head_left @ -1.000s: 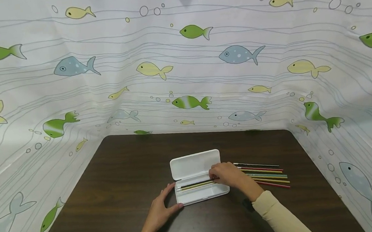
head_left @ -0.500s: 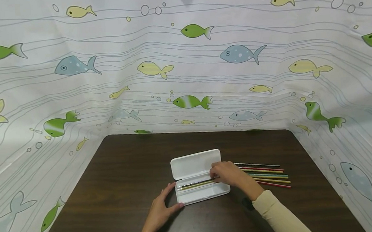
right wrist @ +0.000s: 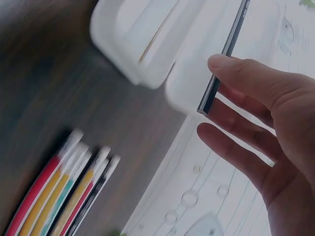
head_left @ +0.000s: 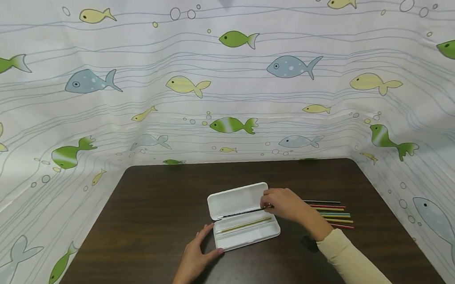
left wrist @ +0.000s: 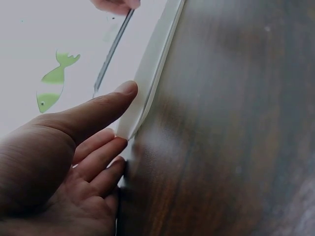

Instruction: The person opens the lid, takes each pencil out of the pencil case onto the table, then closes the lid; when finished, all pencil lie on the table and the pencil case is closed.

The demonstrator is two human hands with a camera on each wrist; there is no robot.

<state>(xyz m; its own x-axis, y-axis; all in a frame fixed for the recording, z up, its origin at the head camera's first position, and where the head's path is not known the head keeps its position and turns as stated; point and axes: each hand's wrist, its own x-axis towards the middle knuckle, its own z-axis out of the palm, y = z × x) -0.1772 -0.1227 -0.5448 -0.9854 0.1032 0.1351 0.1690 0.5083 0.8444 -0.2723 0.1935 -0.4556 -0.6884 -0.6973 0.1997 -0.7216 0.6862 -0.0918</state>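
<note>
A white pencil case (head_left: 255, 235) lies open on the dark table, its lid (head_left: 236, 199) tilted back. My left hand (head_left: 194, 258) grips the case's left end, thumb at the front corner and fingers along the side. My right hand (head_left: 286, 206) pinches a black pencil (right wrist: 231, 37) near one end between thumb and fingers. The black pencil is held above the case, along the hinge side, in front of the lid. Inside the tray lies a gold pencil (head_left: 246, 225).
To the right of the case, several red, yellow, green and black pencils (head_left: 335, 216) lie side by side, partly hidden behind my right hand and forearm. A white fish-patterned curtain (head_left: 222, 71) surrounds the back and sides of the dark wooden table (head_left: 155, 196).
My right hand has lifted the black pencil out of the tray, up and away toward the lid. The gold pencil stays in the tray. My left hand has not moved.
</note>
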